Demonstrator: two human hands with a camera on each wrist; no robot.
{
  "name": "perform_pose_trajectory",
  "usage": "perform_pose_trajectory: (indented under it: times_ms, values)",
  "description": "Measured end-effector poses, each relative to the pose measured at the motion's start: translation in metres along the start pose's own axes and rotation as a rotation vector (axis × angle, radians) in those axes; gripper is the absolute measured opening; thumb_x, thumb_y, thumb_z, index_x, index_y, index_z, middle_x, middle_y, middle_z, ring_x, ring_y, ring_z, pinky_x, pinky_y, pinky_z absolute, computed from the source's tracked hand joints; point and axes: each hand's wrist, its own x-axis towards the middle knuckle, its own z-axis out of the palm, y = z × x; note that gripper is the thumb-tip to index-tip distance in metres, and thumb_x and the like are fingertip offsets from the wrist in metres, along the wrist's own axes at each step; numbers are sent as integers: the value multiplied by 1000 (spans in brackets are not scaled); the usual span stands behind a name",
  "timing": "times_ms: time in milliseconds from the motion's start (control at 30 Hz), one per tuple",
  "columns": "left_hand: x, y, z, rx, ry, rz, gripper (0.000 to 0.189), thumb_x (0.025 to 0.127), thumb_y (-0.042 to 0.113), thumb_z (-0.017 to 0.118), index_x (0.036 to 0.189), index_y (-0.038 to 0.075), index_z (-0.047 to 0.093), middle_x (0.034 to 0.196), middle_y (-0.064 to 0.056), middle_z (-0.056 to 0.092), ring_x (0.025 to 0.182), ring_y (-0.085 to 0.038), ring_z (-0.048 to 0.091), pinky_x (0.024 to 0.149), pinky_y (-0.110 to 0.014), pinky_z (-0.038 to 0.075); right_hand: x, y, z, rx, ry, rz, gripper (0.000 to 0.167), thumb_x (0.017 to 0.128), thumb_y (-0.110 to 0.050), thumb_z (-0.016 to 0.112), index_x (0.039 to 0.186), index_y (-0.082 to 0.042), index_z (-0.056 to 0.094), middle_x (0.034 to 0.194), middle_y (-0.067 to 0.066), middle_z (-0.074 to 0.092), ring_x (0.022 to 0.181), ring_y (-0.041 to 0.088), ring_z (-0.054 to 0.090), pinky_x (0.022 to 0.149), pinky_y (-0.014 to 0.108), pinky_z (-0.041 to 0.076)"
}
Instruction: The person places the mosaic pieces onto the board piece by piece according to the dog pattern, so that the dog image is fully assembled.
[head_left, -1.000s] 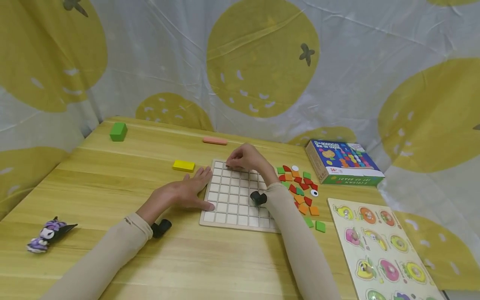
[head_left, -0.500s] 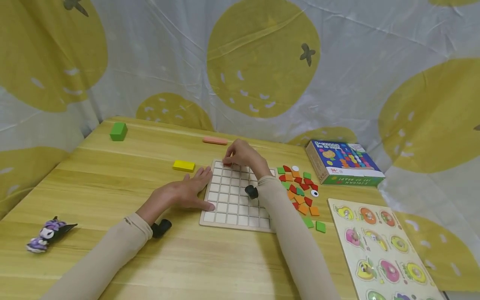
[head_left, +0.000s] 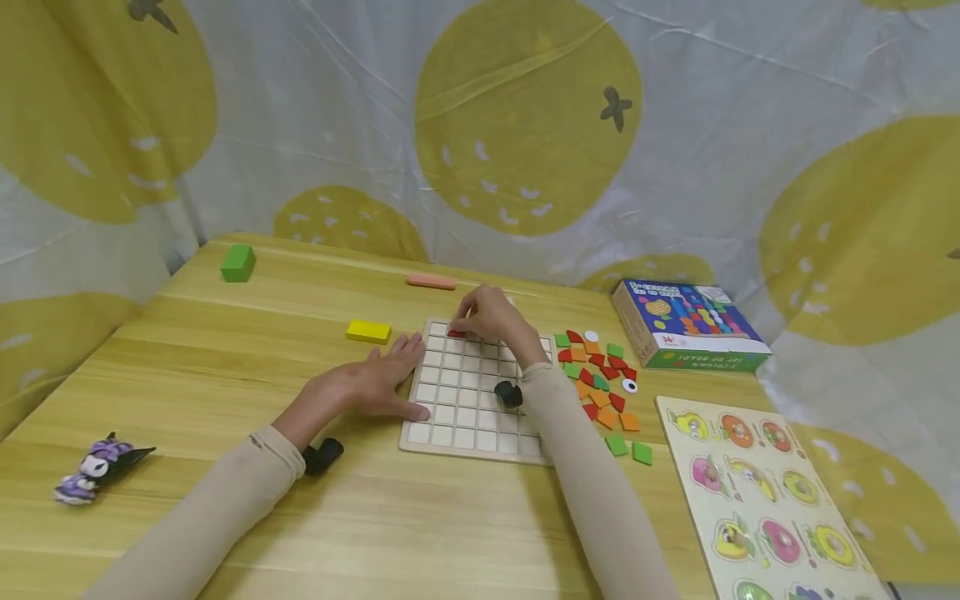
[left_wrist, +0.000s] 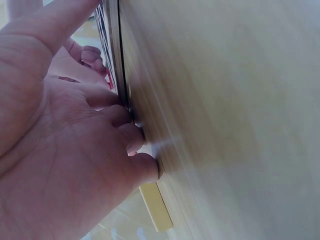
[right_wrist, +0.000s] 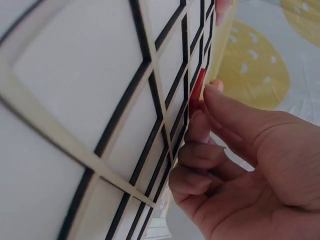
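A pale wooden grid board point(head_left: 468, 392) with square cells lies on the table. My right hand point(head_left: 491, 317) is over its far-left part, thumb and fingers pinching a small red tile point(right_wrist: 197, 92) at a cell near the far edge. In the head view only a bit of the red tile point(head_left: 455, 333) shows beside the fingertips. My left hand point(head_left: 375, 386) rests flat at the board's left edge, fingers spread, its thumb over the near-left part of the rim. In the left wrist view the left palm point(left_wrist: 75, 150) fills much of the picture.
Loose red, orange and green tiles point(head_left: 607, 417) lie right of the board. Behind them stands a blue and green box point(head_left: 690, 325); a fruit puzzle board point(head_left: 757, 500) lies at right. A yellow block point(head_left: 368, 332), pink stick point(head_left: 431, 282), green block point(head_left: 237, 263) and purple-black figurine point(head_left: 97, 471) lie around.
My right hand moved slightly left and away along the board's far edge, then a little back right. The red tile shows more at the fingertips. My left hand stays put.
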Motion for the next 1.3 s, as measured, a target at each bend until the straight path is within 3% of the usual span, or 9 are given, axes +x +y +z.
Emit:
perform_pose_trajectory:
  times_ms: [300,533,667,800,1033,1300]
  values:
    - [0,-1,-2,8,-2,-4,114,100,46,76,169,-8,4,178,-27,-8,165,-45,-7,129,-70,-2,-10,5,-7,77,11,-46,15,102,-19,77,109,-8,84,87,9,78,70,14,62,66,26,48]
    - [1,-2,0,6,-6,-21,113,101,46,75,169,-7,3,179,-25,-9,165,-43,-8,130,-68,-2,-45,31,-35,147,80,-87,20,104,-21,75,116,-6,82,98,8,76,81,21,65,73,32,53]
    - [2,-1,-1,10,-6,-23,114,100,47,76,169,-7,3,178,-26,-8,165,-44,-7,130,-68,-2,-72,58,-53,164,147,-55,24,104,-18,74,121,-2,80,106,12,76,93,28,69,81,40,57]
    - [3,-2,-2,16,-5,-30,114,100,47,76,170,-6,3,179,-25,-8,166,-43,-7,130,-68,-2,-90,85,-63,168,177,-15,26,104,-13,74,124,3,77,111,17,76,99,32,69,85,38,57]
    - [2,-3,-3,14,-8,-16,115,99,48,76,169,-9,4,178,-29,-6,165,-46,-6,128,-71,-1,-102,121,-68,174,179,59,25,102,-5,74,123,6,77,115,24,74,94,35,66,67,27,53]
    - [1,0,-3,13,-4,-9,114,99,48,76,169,-9,5,178,-29,-5,165,-47,-6,128,-72,-1,-110,141,-75,96,151,170,27,98,-11,81,124,-4,81,116,18,77,94,30,67,72,30,54]
